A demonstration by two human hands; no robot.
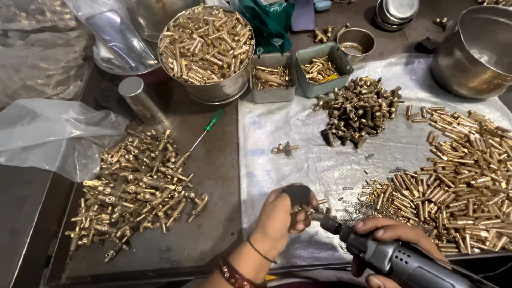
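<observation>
Brass fitting (305,207) between both hands

A dark metal workbench (213,160) partly covered by clear plastic sheeting (298,138).

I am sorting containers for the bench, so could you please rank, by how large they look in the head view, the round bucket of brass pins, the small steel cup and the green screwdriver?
Largest to smallest:
1. Round bucket of brass pins
2. Small steel cup
3. Green screwdriver: longer than the cup is wide, but far thinner, so this pair is unsure.
</observation>
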